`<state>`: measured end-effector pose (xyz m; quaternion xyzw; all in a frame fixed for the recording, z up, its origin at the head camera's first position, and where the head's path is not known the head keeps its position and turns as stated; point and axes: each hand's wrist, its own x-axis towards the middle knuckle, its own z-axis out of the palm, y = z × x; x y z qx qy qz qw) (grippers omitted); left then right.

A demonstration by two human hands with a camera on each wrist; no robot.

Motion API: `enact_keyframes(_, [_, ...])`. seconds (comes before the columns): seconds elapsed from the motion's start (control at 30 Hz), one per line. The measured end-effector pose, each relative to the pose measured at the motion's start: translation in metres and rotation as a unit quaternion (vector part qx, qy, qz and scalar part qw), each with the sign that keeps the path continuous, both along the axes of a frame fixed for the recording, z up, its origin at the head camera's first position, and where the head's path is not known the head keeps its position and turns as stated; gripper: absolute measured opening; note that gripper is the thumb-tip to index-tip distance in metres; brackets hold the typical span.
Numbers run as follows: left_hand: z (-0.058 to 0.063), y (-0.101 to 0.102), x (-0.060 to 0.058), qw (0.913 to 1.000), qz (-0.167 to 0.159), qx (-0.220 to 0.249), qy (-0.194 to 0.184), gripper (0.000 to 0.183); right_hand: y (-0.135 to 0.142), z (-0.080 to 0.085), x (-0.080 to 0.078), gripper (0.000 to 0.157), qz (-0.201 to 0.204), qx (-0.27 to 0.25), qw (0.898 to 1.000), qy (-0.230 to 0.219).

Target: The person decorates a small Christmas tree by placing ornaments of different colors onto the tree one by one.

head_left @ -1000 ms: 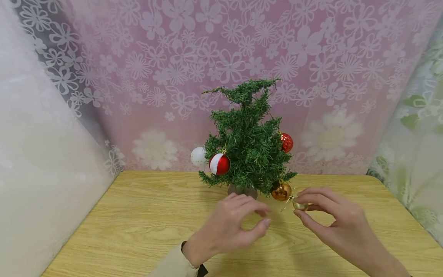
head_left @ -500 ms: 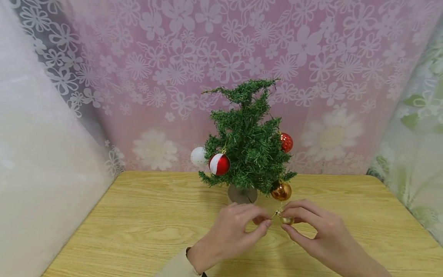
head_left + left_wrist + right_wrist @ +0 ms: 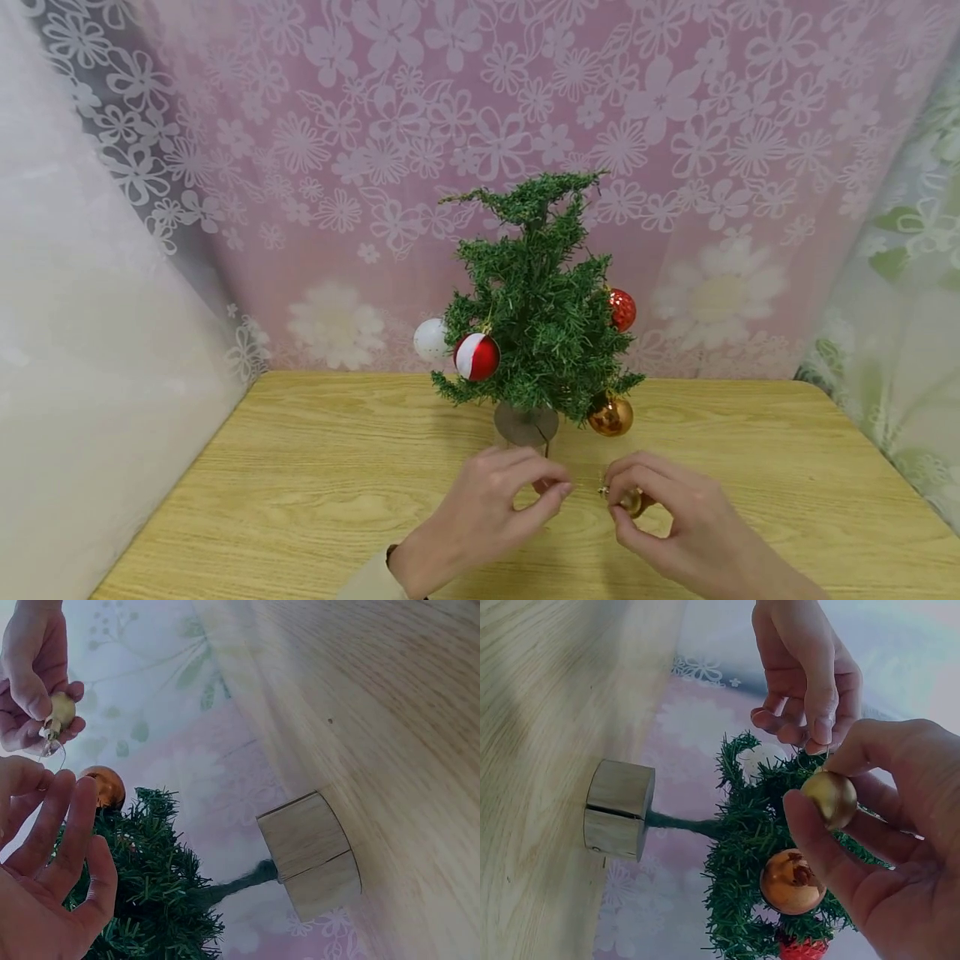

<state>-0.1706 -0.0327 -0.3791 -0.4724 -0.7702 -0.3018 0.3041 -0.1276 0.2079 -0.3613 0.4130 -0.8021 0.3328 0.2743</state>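
Over the table's front half, my right hand point(image 3: 686, 517) holds a small gold bauble point(image 3: 831, 799) between thumb and fingers. A thin thread loop point(image 3: 63, 754) runs from the bauble's cap towards my left hand point(image 3: 487, 512), whose thumb and forefinger pinch its end. Behind both hands stands a small green Christmas tree point(image 3: 540, 308) on a round wooden base point(image 3: 619, 810). An orange-gold bauble point(image 3: 611, 417) hangs at its lower right, with a red bauble point(image 3: 622, 310) higher up. On its left side hang a red-and-white bauble point(image 3: 477, 357) and a white bauble point(image 3: 430, 339).
The wood-grain table point(image 3: 285, 467) reaches back to a pink flowered curtain point(image 3: 360, 167). Pale sheets hang along the left point(image 3: 112, 375) and right sides. The tree's lower branches spread out just beyond my hands.
My right hand has brought the gold bauble left and towards me, away from the orange-gold bauble. My left hand has met its thread and drawn slightly back; the tree stays put.
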Motion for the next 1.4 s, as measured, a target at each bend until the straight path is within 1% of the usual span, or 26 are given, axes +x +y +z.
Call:
enact_keyframes(0.07, [-0.001, -0.001, 0.001, 1.0, 0.002, 0.002, 0.0, 0.007, 0.0, -0.001, 0.0, 0.016, 0.011, -0.001, 1.0, -0.011])
enact_keyframes(0.1, [-0.001, -0.001, 0.001, 1.0, 0.002, 0.005, -0.002, 0.007, 0.0, -0.002, 0.0, 0.016, 0.01, 0.002, 1.0, -0.018])
enact_keyframes(0.13, [-0.001, -0.001, 0.002, 0.9999, -0.001, 0.009, -0.009, 0.007, 0.0, -0.002, 0.0, 0.016, 0.015, 0.0, 1.0, -0.018])
enact_keyframes(0.17, [-0.002, -0.002, 0.002, 0.9998, -0.003, 0.013, -0.016, 0.007, 0.0, -0.003, 0.0, 0.017, 0.01, 0.003, 1.0, -0.022])
enact_keyframes(0.23, [-0.002, -0.002, 0.003, 0.9991, -0.014, 0.023, -0.034, 0.007, 0.0, -0.005, 0.0, 0.017, 0.003, 0.007, 1.0, -0.02])
enact_keyframes(0.33, [-0.002, -0.001, 0.004, 0.9972, -0.031, 0.032, -0.06, 0.007, 0.0, -0.008, -0.001, 0.014, 0.004, 0.006, 1.0, -0.008])
enact_keyframes(0.43, [-0.002, -0.001, 0.006, 0.9957, -0.045, 0.038, -0.072, 0.008, -0.001, -0.011, -0.001, 0.012, 0.014, -0.001, 1.0, -0.011])
enact_keyframes(0.57, [-0.003, -0.001, 0.008, 0.9937, -0.056, 0.051, -0.082, 0.008, -0.002, -0.01, 0.0, 0.008, 0.019, -0.002, 1.0, -0.021])
enact_keyframes(0.67, [-0.003, -0.001, 0.008, 0.9937, -0.056, 0.051, -0.082, 0.008, -0.003, -0.008, 0.0, 0.008, 0.016, 0.003, 1.0, -0.019])
enact_keyframes(0.8, [-0.002, -0.001, 0.007, 0.9947, -0.05, 0.045, -0.078, 0.008, -0.004, -0.01, 0.001, 0.015, 0.012, -0.001, 1.0, -0.012])
enact_keyframes(0.87, [-0.001, -0.001, 0.007, 0.995, -0.048, 0.042, -0.077, 0.008, -0.005, -0.01, 0.0, 0.014, 0.01, -0.003, 1.0, -0.007])
enact_keyframes(0.9, [-0.001, -0.001, 0.007, 0.9953, -0.047, 0.041, -0.074, 0.008, -0.006, -0.01, 0.0, 0.014, 0.01, -0.006, 1.0, -0.002])
enact_keyframes(1.0, [0.0, -0.002, 0.006, 0.9957, -0.046, 0.044, -0.068, 0.006, -0.008, -0.007, -0.001, 0.006, 0.006, -0.014, 1.0, -0.003])
enact_keyframes(1.1, [0.002, -0.003, 0.004, 0.9947, -0.043, 0.054, -0.076, 0.007, -0.011, -0.002, 0.0, 0.007, -0.017, -0.019, 1.0, -0.016])
enact_keyframes(1.2, [0.006, -0.005, 0.003, 0.992, -0.042, 0.073, -0.094, 0.009, -0.014, 0.001, 0.001, 0.02, -0.043, -0.03, 0.998, -0.02])
enact_keyframes(1.27, [0.01, -0.006, 0.003, 0.9892, -0.042, 0.086, -0.111, 0.008, -0.015, 0.003, 0.0, 0.027, -0.062, -0.035, 0.997, -0.011])
enact_keyframes(1.33, [0.014, -0.007, 0.003, 0.9862, -0.043, 0.102, -0.123, 0.008, -0.018, 0.004, -0.003, 0.023, -0.065, -0.05, 0.997, 0.008])
enact_keyframes(1.4, [0.019, -0.006, 0.002, 0.9834, -0.046, 0.117, -0.131, 0.007, -0.02, 0.008, -0.007, 0.015, -0.066, -0.061, 0.996, 0.022])
